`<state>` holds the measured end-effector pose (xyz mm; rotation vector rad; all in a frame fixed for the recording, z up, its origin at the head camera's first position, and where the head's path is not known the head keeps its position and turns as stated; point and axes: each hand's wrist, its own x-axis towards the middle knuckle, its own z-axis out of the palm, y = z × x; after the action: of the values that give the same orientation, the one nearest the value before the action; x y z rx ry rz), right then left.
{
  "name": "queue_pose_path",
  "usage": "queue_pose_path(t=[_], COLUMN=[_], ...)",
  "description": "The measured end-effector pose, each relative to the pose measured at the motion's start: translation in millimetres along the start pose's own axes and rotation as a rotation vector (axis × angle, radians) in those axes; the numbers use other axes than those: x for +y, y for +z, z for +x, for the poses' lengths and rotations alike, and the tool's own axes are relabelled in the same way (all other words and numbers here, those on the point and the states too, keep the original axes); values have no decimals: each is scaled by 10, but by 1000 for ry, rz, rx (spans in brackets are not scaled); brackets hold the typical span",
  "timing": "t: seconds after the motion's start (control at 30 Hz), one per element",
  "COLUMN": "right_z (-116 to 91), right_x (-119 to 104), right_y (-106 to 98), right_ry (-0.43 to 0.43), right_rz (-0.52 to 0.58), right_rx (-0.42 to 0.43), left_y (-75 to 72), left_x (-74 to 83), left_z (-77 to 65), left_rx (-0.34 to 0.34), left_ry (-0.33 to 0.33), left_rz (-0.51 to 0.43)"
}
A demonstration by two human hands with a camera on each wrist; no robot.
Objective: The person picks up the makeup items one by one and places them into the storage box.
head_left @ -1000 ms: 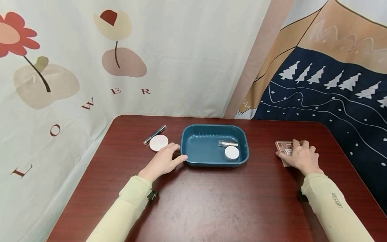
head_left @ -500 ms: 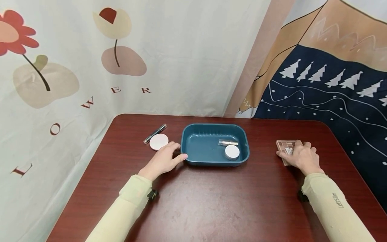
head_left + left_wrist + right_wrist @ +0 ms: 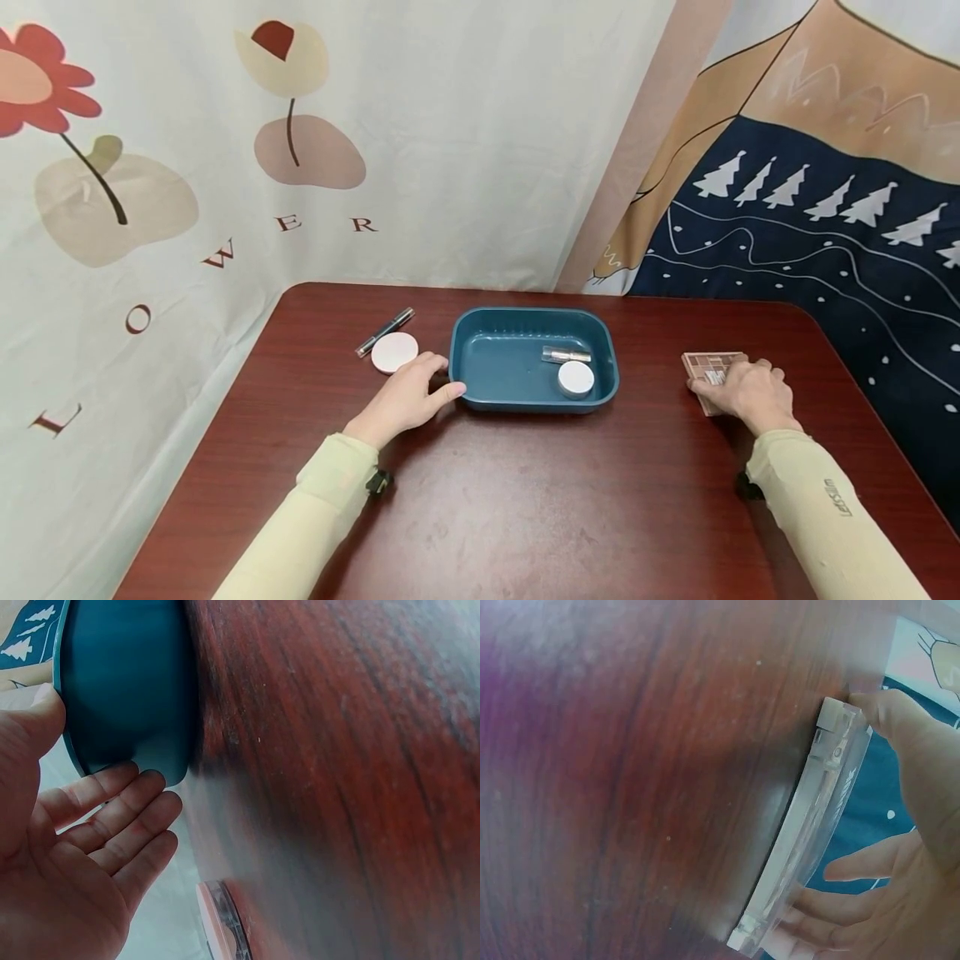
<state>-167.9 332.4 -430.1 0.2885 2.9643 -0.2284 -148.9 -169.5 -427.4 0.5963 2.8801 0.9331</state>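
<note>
At far left, pale curtain (image 3: 172, 200) printed with flowers and dark red letters, hanging behind reddish-brown table (image 3: 525, 500). Next, toward the table's back left, slim dark stick (image 3: 385, 332) lying aslant, with round pale pink compact (image 3: 394, 352) just in front, contact between them unclear. Then left hand (image 3: 405, 392) in pale green sleeve (image 3: 307, 508), fingers loosely extended and well parted from the thumb, nothing clasped; thumb at the rim and fingertips against the outer wall at the left end of blue tray (image 3: 502, 375). Inside, toward the right, small clear-and-metallic tube (image 3: 566, 356) lying flat, and just in front of it, white round jar (image 3: 576, 379). Well apart, farther right, gridded brown-pink palette (image 3: 705, 367), low over the table, impossible to tell whether resting or slightly raised. Across its right side, right hand (image 3: 756, 392), thumb at left edge, fingers bent toward the opposite side, palette gripped between, fingertips partly hidden. At far right, navy hanging (image 3: 810, 225) with white trees.
</note>
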Motion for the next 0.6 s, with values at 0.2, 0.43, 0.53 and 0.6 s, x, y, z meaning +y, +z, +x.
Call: queue_pose_path(t=[0.2, 0.43, 0.53, 0.6], right_z=[-9, -19, -23, -26], right_x=[-47, -185, -252, -297], right_y=[12, -61, -95, -113], right_ry=[-55, -158, -189, -206], right_rz=[14, 19, 27, 28], right_rx=[41, 149, 173, 186], left_y=[0, 4, 6, 9], left_x=[-3, -4, -3, -6], left_z=[-8, -7, -4, -1], left_rx=[3, -1, -4, -5], left_ry=[-2, -7, -9, -9], left_rz=[0, 8, 8, 7])
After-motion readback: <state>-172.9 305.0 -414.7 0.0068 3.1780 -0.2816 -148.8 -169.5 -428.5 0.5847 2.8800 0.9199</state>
